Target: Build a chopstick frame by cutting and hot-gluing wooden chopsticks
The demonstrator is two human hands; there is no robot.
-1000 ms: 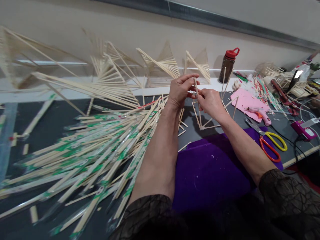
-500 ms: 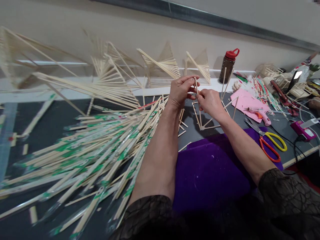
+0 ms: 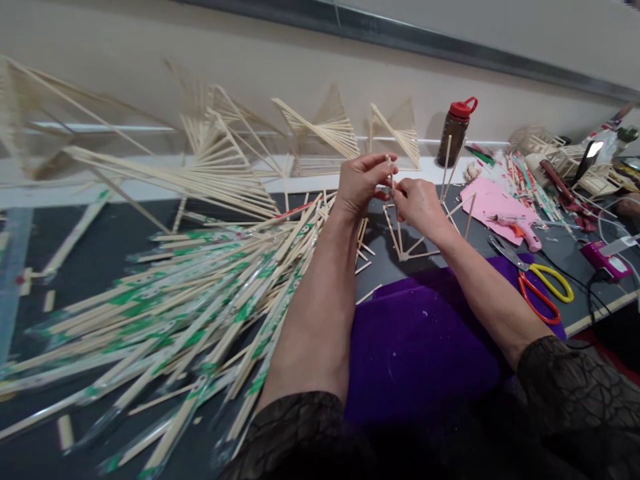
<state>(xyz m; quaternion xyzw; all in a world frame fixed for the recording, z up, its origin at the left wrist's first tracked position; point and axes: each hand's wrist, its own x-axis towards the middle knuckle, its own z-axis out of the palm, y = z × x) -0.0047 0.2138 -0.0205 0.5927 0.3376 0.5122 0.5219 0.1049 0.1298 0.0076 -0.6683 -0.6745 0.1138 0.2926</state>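
Note:
A short wooden stick (image 3: 391, 180) stands nearly upright between my two hands. The fingers of my left hand (image 3: 361, 181) pinch it near its top end. Lower down, my right hand (image 3: 419, 205) grips it with the fingertips closed. Just below and behind the right hand is a small frame of wooden sticks (image 3: 404, 256), joined at the corners, with several sticks rising from it. Whether the held stick meets this frame is hidden by the right hand. To the left of my left forearm lies a large pile of chopsticks (image 3: 240, 287), many in clear and green wrappers.
Twisted stick models (image 3: 320, 130) line the wall ledge. A dark bottle with a red lid (image 3: 454, 133) stands behind the frame. At right lie a pink glue gun (image 3: 515, 221) on pink paper, pliers with red and yellow handles (image 3: 537, 280) and cables. Purple cloth (image 3: 425, 347) lies before me.
The fingertips of my left hand have shifted slightly around the top of the stick. Both hands otherwise stay almost in place, and the frame has not moved noticeably.

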